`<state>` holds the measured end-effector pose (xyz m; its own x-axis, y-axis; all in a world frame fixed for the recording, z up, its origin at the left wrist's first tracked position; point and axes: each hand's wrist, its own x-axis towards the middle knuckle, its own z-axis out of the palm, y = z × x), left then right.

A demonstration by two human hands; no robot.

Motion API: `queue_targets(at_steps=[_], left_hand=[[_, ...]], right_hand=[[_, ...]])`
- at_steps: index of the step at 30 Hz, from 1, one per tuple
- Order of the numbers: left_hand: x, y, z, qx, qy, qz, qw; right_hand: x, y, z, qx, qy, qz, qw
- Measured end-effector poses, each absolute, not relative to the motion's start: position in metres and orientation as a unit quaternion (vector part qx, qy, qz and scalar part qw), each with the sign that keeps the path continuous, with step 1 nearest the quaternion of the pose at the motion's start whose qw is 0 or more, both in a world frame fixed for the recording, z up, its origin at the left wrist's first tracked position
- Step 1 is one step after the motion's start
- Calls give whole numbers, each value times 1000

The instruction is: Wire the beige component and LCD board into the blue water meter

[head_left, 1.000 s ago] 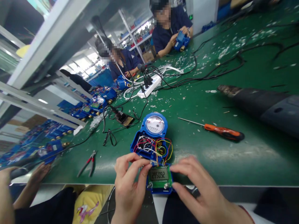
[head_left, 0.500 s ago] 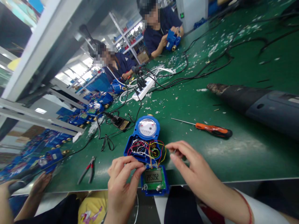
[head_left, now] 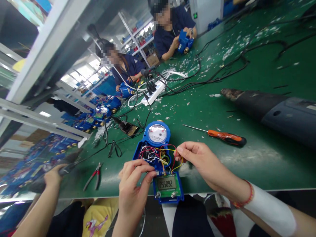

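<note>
An opened blue water meter point(head_left: 156, 141) lies on the green bench near its front edge, its dial up and red, yellow, white and black wires point(head_left: 161, 156) spilling out. Its blue lid with a green circuit board and a display point(head_left: 168, 186) reading 295092 hangs over the edge. My left hand point(head_left: 134, 184) pinches the top left corner of that lid. My right hand point(head_left: 197, 159) is curled at the meter's right side, fingertips on the red and yellow wires.
An orange-handled screwdriver point(head_left: 222, 136) lies right of the meter, a large dark heat gun point(head_left: 274, 110) beyond it. Red pliers point(head_left: 93, 175), a soldering iron point(head_left: 125, 125), a power strip point(head_left: 153, 93) and cables lie left and behind. Two co-workers point(head_left: 172, 29) sit at the far side; another person's arm point(head_left: 46, 194) reaches at left.
My right hand left the lid's right edge and moved up to the wires at the meter's right side. My left hand kept its hold. The arm at left lifted a dark object.
</note>
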<state>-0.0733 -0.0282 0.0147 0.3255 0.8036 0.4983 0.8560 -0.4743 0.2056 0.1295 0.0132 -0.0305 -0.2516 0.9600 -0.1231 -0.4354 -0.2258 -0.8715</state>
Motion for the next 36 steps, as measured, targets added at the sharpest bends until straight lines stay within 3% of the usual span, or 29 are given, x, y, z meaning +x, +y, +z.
queue_targets(at_steps=[10, 16, 19, 32, 36], left_hand=[[-69, -28, 14, -790, -538, -293, 13], [-66, -31, 13, -785, -543, -298, 4], [-63, -31, 13, -783, -546, -298, 9], [-42, -38, 14, -780, -523, -324, 113], [-23, -31, 24, -830, -475, -270, 113]], right_hand=[[134, 15, -40, -468, -386, 574, 550], [137, 9, -37, -303, -260, 772, 495], [139, 6, -37, -252, -230, 812, 473], [144, -6, -35, -250, -270, 817, 444], [144, -9, -31, -278, -315, 783, 459]])
